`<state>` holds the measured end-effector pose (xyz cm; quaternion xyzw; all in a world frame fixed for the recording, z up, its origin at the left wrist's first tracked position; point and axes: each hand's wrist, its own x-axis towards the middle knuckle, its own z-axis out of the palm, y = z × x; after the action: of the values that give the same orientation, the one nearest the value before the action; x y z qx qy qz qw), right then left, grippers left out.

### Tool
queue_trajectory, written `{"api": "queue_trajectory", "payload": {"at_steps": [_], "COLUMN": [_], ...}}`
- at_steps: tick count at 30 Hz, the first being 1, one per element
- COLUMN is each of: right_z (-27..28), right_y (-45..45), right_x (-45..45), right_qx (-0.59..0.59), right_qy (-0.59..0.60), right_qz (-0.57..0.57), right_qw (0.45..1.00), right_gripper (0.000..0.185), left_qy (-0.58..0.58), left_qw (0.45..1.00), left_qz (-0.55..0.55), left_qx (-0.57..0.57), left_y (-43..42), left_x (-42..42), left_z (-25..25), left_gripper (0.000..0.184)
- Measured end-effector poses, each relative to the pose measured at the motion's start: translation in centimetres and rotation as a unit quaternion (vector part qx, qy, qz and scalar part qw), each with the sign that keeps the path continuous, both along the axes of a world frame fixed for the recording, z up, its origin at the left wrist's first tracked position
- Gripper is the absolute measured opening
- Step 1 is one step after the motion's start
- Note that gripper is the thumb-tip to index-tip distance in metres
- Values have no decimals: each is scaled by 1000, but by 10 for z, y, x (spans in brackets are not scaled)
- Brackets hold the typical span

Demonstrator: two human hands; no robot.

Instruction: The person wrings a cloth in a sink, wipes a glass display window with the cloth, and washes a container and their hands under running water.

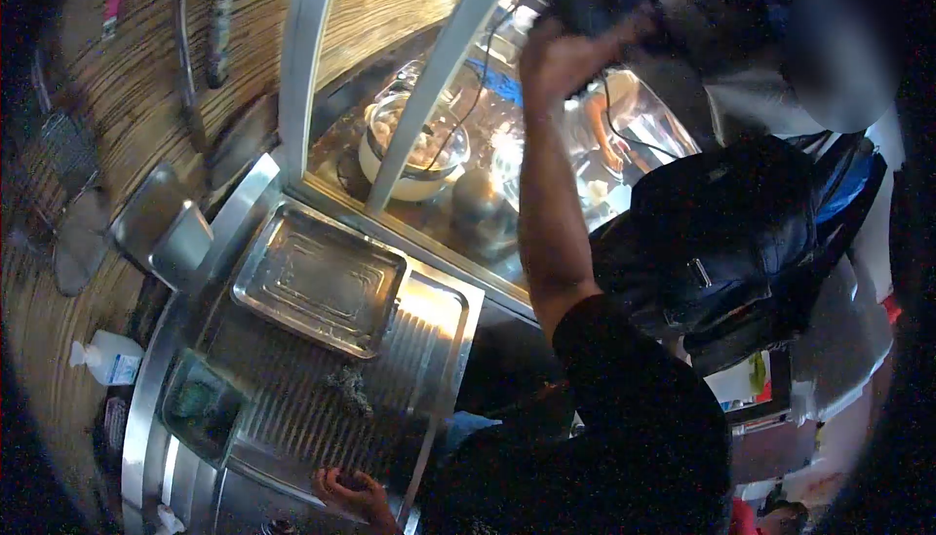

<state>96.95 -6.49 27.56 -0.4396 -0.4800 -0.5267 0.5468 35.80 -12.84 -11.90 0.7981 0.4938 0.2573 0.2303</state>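
My right hand (570, 62) is raised at the top centre on an outstretched arm, blurred by motion. Its fingers close around a dark thing (604, 4) that I cannot make out. Low in the view, my left hand (356, 498) hangs over the near edge of a ribbed metal drainboard (312, 428), fingers loosely bent and apart, with nothing visible in them. A steel wool scrubber (349, 389) lies on the ribs above that hand. Farther up the drainboard rests a rectangular metal tray (322, 282).
Behind a framed glass pane (429, 96) stands a pot (414, 179) with food in it. A black backpack (721, 233) hangs at the right. Utensils, including a wire strainer (70, 150), hang on the wood-patterned wall. A white bottle (112, 358) and a scrubber tub (200, 394) are at the left.
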Motion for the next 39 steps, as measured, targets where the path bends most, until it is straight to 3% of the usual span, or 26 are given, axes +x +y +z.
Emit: {"api": "queue_trajectory", "payload": {"at_steps": [1,2,4,5,7,10,13,16,19,20,22,25,27,29,32,33,36,37,39], "right_z": [7,6,2,11,4,-11,-14,-6,-6,-7,-11,-6,1,5,5,4,2,-2,-37], "right_y": [20,26,26,18,-16,-66,-60,-3,68,89,130,189,220,244,267,273,273,270,257], "right_x": [-22,-16,-15,-31,-22,6,22,9,-3,-9,5,6,10,12,34,43,34,38,45], "right_qx": [13,-49,-120,-189,-67,43,61,27,-34,-97,-167,-188,-196,-194,-257,-216,-337,-338,-391], "right_qy": [-34,-57,-85,-22,4,54,81,63,38,-31,-52,-101,-134,-139,-130,-186,-203,-190,-214], "right_qz": [-391,-505,-514,-511,-428,-465,-480,-453,-355,-457,-462,-396,-410,-408,-365,-357,-417,-359,-377], "right_qw": [920,860,845,838,901,883,872,889,934,884,869,893,881,881,885,889,819,849,812], "right_gripper": [56,56,62,62,61,67,72,78,84,75,69,60,57,50,66,65,65,64,62], "left_qy": [7,14,9,-2,-21,-39,-24,0,-1,-1,-13,-33,-41,-57,-43,-34,19,0,-38], "left_qw": [1000,1000,1000,1000,1000,999,1000,999,999,999,998,999,999,997,994,993,997,996,990], "left_qz": [5,11,11,4,-4,4,16,43,48,38,35,35,23,40,44,40,78,84,97], "left_qx": [4,7,14,22,23,-2,11,-1,-19,-32,-45,-24,5,29,86,106,-16,-43,-97], "left_y": [-1,-4,-9,-9,1,-5,-7,-6,-9,-6,-5,1,11,11,5,3,-7,-9,-4], "left_x": [1,-1,-6,-11,-15,-10,-9,2,2,-2,-3,0,14,15,11,10,1,0,7], "left_z": [-2,-6,-20,-31,-32,-24,-26,-10,-3,-3,-9,2,45,42,29,22,-6,-5,3], "left_gripper": [33,36,42,45,52,58,53,45,39,39,39,41,41,41,40,39,41,40,40]}}
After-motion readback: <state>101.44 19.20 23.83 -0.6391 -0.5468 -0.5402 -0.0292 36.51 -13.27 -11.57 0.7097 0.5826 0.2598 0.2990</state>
